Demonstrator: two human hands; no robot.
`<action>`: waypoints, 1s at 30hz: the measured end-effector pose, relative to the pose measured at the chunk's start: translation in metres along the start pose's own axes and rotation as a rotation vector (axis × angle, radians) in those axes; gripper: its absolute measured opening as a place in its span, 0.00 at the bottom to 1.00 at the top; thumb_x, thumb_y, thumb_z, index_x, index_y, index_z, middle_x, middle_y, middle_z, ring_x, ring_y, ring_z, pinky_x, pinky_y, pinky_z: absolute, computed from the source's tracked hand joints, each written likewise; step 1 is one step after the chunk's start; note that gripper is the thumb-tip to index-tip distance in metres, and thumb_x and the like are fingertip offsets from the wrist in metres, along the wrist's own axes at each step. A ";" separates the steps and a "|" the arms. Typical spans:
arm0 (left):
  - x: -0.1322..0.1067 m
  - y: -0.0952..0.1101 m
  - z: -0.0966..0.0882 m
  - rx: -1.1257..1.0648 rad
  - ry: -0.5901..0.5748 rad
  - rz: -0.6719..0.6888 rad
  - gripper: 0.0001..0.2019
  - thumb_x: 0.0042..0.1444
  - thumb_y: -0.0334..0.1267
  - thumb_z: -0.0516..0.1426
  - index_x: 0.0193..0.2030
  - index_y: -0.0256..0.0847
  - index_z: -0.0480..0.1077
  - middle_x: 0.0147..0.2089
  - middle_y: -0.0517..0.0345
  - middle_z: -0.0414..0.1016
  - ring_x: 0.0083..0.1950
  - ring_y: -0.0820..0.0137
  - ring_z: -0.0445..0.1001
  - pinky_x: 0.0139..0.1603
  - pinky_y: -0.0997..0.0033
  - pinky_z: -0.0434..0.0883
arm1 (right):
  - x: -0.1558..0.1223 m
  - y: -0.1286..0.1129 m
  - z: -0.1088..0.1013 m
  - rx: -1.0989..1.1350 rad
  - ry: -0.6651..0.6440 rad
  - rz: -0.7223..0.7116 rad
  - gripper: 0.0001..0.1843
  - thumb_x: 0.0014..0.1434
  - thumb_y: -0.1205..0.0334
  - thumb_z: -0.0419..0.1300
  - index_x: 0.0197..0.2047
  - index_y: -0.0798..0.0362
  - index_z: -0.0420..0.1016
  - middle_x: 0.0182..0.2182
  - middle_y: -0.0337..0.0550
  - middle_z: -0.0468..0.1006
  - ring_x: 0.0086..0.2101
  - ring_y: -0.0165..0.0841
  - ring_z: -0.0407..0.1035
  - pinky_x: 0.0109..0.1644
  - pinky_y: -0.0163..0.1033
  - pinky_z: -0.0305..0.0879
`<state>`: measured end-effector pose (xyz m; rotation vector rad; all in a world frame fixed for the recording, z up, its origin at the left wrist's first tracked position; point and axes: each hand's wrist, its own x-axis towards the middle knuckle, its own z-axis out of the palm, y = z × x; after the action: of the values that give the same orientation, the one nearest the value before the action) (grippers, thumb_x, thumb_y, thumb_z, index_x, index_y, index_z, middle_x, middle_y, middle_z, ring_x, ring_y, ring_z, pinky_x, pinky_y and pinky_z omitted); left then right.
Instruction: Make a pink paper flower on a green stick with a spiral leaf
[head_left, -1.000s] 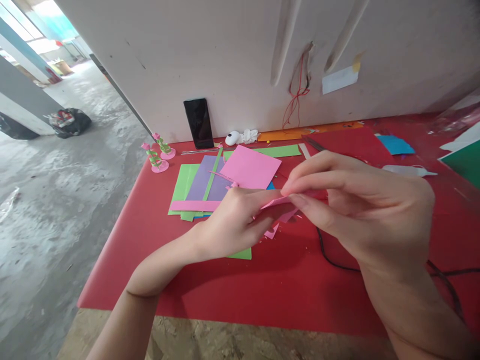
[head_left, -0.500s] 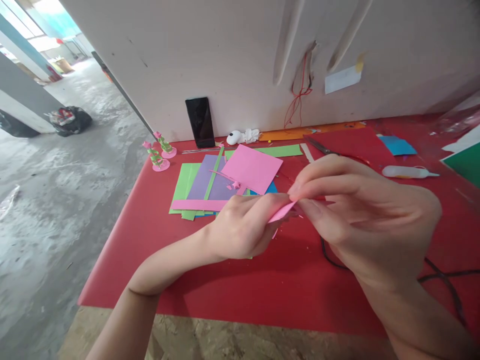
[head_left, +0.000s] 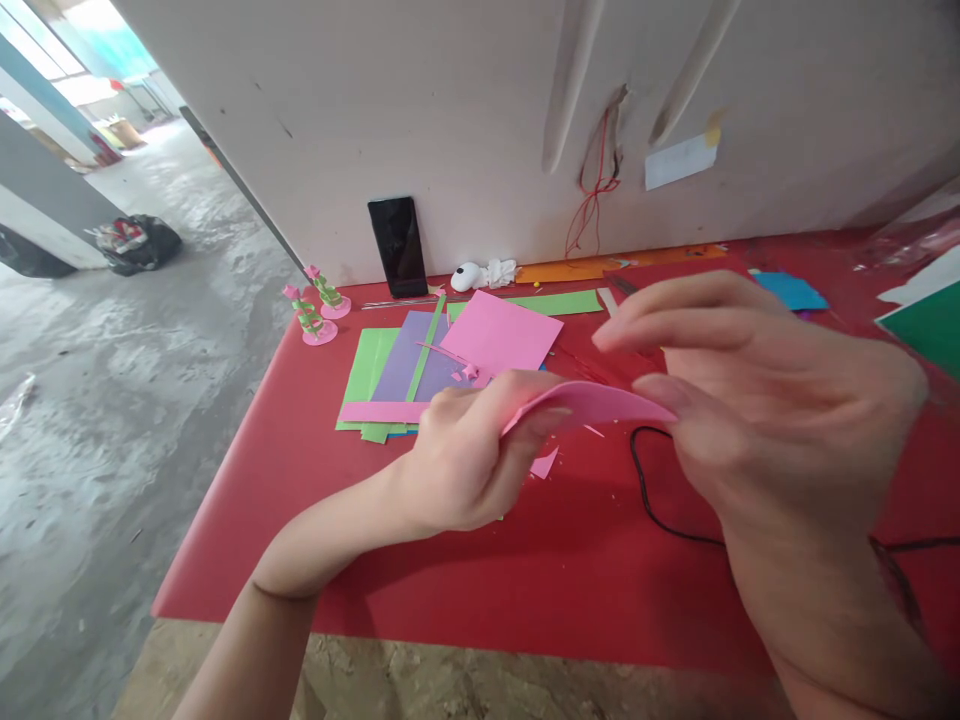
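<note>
A curved piece of pink paper [head_left: 609, 402] is pinched between the thumb and fingers of my left hand [head_left: 465, 465], above the red table [head_left: 420, 570]. My right hand [head_left: 795, 410] is at the paper's right end, fingers spread from the thumb; the thumb tip is beside or against that end, I cannot tell which. Behind my left hand lie a pink paper square [head_left: 504, 332], a purple sheet [head_left: 401, 360], green sheets [head_left: 358, 375] and a pink strip [head_left: 379, 411]. Small pink scraps [head_left: 545, 463] are scattered below the held paper.
Two small pink-and-green paper flower models [head_left: 319, 300] stand at the table's left edge. A black phone [head_left: 397, 246] leans on the white panel [head_left: 450, 120], near a white round object [head_left: 466, 276]. A black cord [head_left: 652, 510] and blue paper [head_left: 791, 291] are on the right.
My right hand has moved right and its fingers have parted from their pinch. More of the pink paper now shows as a curve from my left hand.
</note>
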<state>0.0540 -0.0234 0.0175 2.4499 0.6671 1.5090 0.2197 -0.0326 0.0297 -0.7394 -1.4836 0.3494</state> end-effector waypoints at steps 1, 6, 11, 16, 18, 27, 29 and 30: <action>0.001 0.000 0.002 -0.016 -0.040 -0.002 0.16 0.68 0.34 0.42 0.36 0.37 0.69 0.26 0.60 0.78 0.22 0.80 0.72 0.22 0.82 0.70 | -0.002 -0.005 0.002 -0.001 -0.029 0.018 0.18 0.50 0.78 0.60 0.35 0.45 0.82 0.32 0.34 0.79 0.36 0.29 0.72 0.43 0.39 0.71; 0.001 -0.004 0.008 -0.071 -0.077 0.043 0.12 0.67 0.33 0.45 0.36 0.38 0.67 0.24 0.64 0.75 0.19 0.82 0.68 0.19 0.84 0.66 | -0.005 -0.014 0.003 0.005 -0.032 0.051 0.13 0.53 0.75 0.59 0.31 0.46 0.80 0.31 0.33 0.78 0.34 0.28 0.71 0.41 0.38 0.71; -0.001 -0.007 0.014 -0.034 -0.099 0.129 0.11 0.65 0.31 0.47 0.31 0.38 0.63 0.20 0.66 0.69 0.19 0.83 0.65 0.19 0.85 0.63 | -0.007 -0.015 0.003 -0.111 -0.108 0.036 0.10 0.51 0.74 0.63 0.28 0.48 0.74 0.28 0.30 0.77 0.30 0.23 0.70 0.34 0.31 0.70; -0.002 -0.002 0.009 0.045 -0.084 0.131 0.10 0.60 0.23 0.48 0.33 0.37 0.65 0.24 0.63 0.75 0.24 0.82 0.70 0.23 0.85 0.66 | -0.008 -0.015 -0.001 -0.146 -0.122 0.017 0.11 0.49 0.76 0.63 0.29 0.49 0.73 0.28 0.31 0.76 0.29 0.25 0.69 0.33 0.34 0.69; -0.001 -0.001 0.005 0.042 -0.087 0.085 0.10 0.59 0.22 0.48 0.36 0.37 0.67 0.27 0.65 0.77 0.23 0.83 0.70 0.24 0.86 0.67 | -0.005 -0.010 -0.004 -0.135 -0.079 0.015 0.12 0.48 0.78 0.63 0.28 0.49 0.74 0.27 0.32 0.77 0.29 0.27 0.69 0.33 0.37 0.69; 0.001 -0.014 0.012 -0.205 -0.010 -0.183 0.13 0.64 0.33 0.51 0.27 0.40 0.64 0.17 0.68 0.61 0.17 0.82 0.57 0.16 0.82 0.60 | 0.010 0.020 -0.023 -0.415 -0.152 0.000 0.09 0.50 0.76 0.63 0.28 0.51 0.75 0.28 0.34 0.79 0.29 0.26 0.71 0.33 0.34 0.68; 0.000 -0.017 0.011 -0.313 0.058 -0.266 0.16 0.65 0.38 0.51 0.25 0.40 0.63 0.17 0.67 0.60 0.17 0.82 0.58 0.15 0.81 0.59 | 0.012 0.023 -0.026 -0.502 -0.083 0.056 0.08 0.52 0.73 0.63 0.28 0.50 0.76 0.27 0.35 0.79 0.29 0.28 0.72 0.31 0.36 0.66; 0.000 -0.018 0.011 -0.396 0.067 -0.334 0.17 0.65 0.42 0.51 0.24 0.40 0.63 0.17 0.67 0.60 0.17 0.81 0.60 0.15 0.81 0.59 | 0.013 0.023 -0.026 -0.532 -0.049 0.050 0.07 0.53 0.72 0.63 0.28 0.50 0.76 0.28 0.36 0.79 0.29 0.29 0.72 0.31 0.37 0.66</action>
<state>0.0589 -0.0068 0.0060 1.8989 0.6725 1.4318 0.2516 -0.0136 0.0268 -1.1965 -1.6246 0.0020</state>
